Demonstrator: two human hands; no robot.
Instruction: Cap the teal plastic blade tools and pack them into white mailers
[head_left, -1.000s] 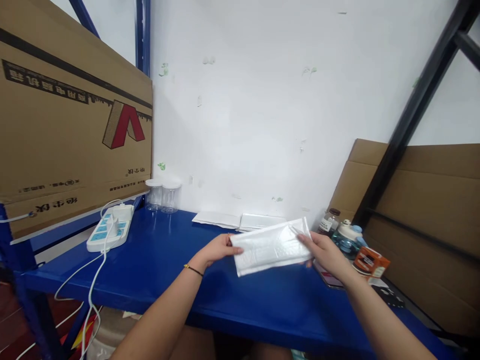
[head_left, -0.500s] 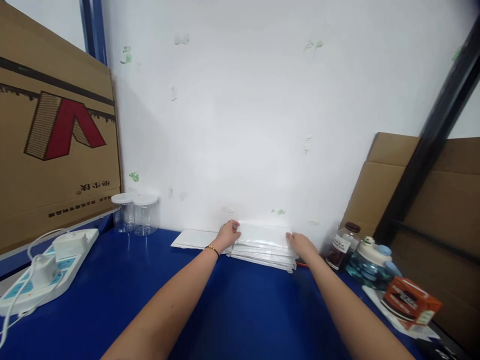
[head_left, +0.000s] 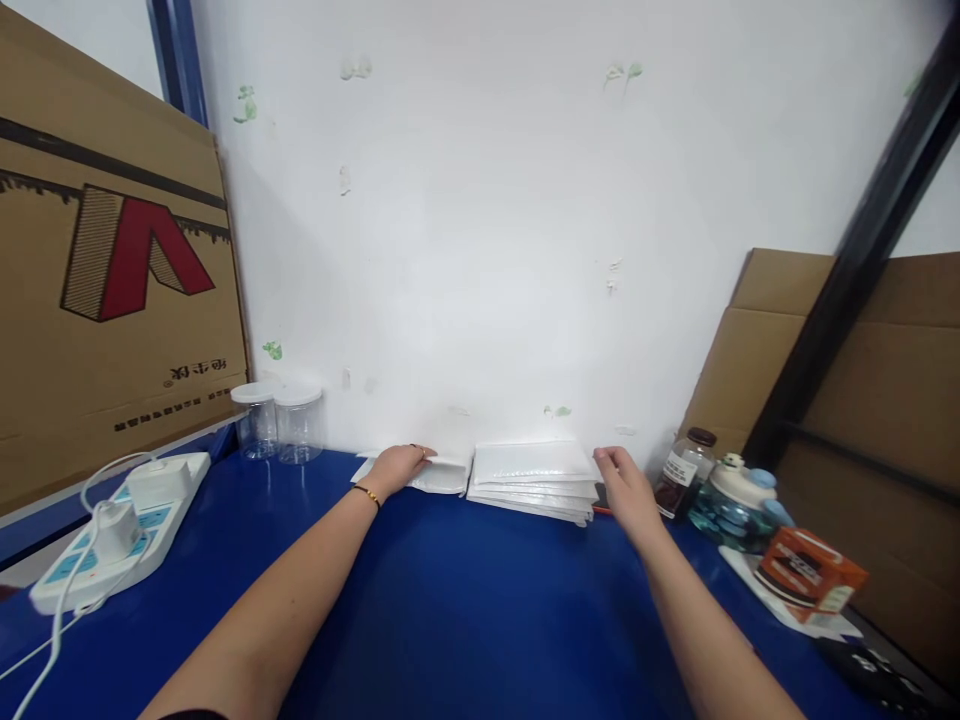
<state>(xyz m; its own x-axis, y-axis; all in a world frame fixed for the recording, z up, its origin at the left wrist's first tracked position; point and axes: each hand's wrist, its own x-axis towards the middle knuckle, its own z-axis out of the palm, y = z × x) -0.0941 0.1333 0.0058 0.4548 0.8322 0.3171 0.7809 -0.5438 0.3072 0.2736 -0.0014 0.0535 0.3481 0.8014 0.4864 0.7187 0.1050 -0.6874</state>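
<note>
Two piles of white padded envelopes lie against the wall at the back of the blue shelf (head_left: 465,620). My left hand (head_left: 401,466) rests on the left pile (head_left: 442,478), its fingers closed on the top envelope, whose far edge curls up against the wall. The right pile (head_left: 532,478) is taller and holds several envelopes. My right hand (head_left: 626,488) hovers just off that pile's right end with its fingers loosely apart and nothing in them. A thin bracelet sits on my left wrist.
Two clear lidded jars (head_left: 279,424) stand at the back left. A white power strip (head_left: 112,520) with plugs and cables lies at the left edge, under a big cardboard box (head_left: 112,300). At right are a brown bottle (head_left: 684,470), a blue-green jar (head_left: 731,502) and an orange box (head_left: 810,575).
The envelope held in both hands a second ago now lies on the right pile. My left hand has moved left onto the other pile, and my right hand has drawn back off the stack.
</note>
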